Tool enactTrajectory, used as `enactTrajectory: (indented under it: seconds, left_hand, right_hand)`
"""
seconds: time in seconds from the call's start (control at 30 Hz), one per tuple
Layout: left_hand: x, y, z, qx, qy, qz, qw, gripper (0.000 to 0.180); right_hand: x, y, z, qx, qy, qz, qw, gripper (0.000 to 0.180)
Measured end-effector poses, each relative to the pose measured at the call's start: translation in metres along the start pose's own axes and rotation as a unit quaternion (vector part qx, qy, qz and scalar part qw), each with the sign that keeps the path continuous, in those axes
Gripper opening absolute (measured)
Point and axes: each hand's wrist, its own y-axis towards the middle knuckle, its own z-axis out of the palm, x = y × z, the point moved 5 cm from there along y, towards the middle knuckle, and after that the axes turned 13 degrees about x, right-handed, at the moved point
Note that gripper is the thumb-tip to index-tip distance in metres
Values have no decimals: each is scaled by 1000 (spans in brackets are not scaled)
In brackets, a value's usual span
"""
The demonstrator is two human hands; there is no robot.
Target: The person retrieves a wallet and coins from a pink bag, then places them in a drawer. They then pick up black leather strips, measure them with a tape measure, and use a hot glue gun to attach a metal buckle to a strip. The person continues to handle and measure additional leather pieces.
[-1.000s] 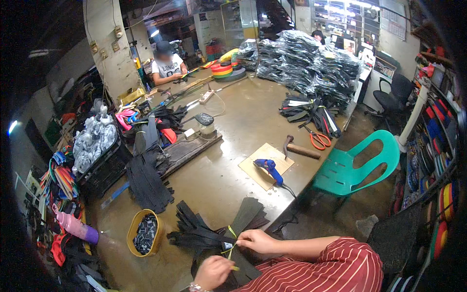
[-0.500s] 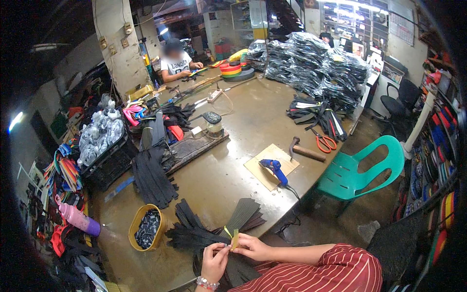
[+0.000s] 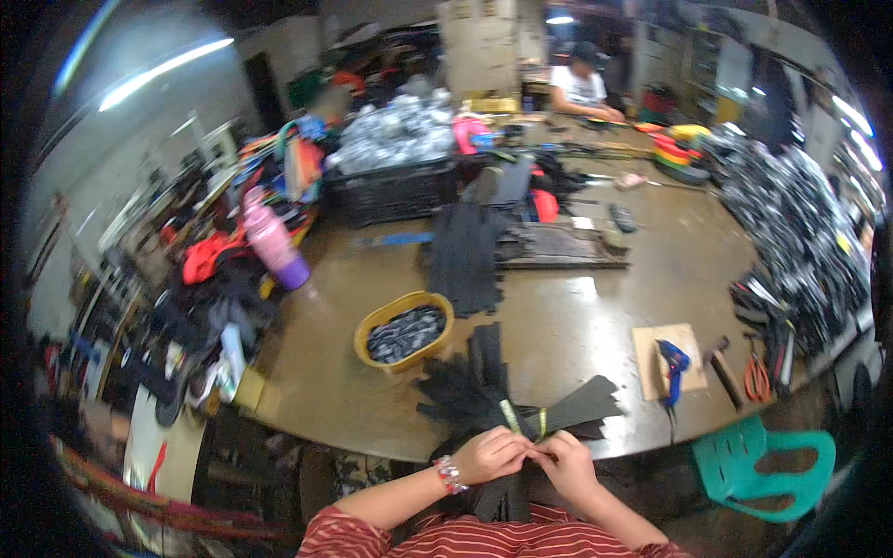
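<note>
My left hand (image 3: pixel 491 456), with a beaded bracelet at the wrist, is closed in a pinch at the table's near edge. A short yellow-green strip (image 3: pixel 509 416) stands up from its fingers. My right hand (image 3: pixel 566 460) is pinched too, its fingertips meeting the left ones; what lies between them is too small to make out. Just beyond the hands, black straps (image 3: pixel 460 391) fan out on the table. To their right lies a dark grey strap bundle (image 3: pixel 586 405) with a narrow yellow band (image 3: pixel 542 421) round it. More black straps (image 3: pixel 502 499) hang below my hands.
A yellow tub (image 3: pixel 361 346) of small dark pieces stands ahead left. On the right are a blue glue gun (image 3: pixel 672 363) on a board, a hammer (image 3: pixel 726 377), orange-handled scissors (image 3: pixel 756 377) and a green chair (image 3: pixel 767 465). A person (image 3: pixel 579 88) sits across the table (image 3: pixel 595 312).
My view has swung left, so the table's contents sit further right. Both hands remain pinched together; the strip now rises beside the left fingers instead of between the two hands.
</note>
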Motion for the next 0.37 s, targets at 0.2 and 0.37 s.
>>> enactTrajectory:
  seconds: [0.2,0.37]
  left_hand:
    - [-3,-2,-1,-42,-54,-115,991,13]
    - [11,-8,6,-25,-79,-145,986,14]
  right_hand:
    - [20,-1,6,-165,-96,-164,968,14]
    - [12,11,2,35,-14,10,999,14]
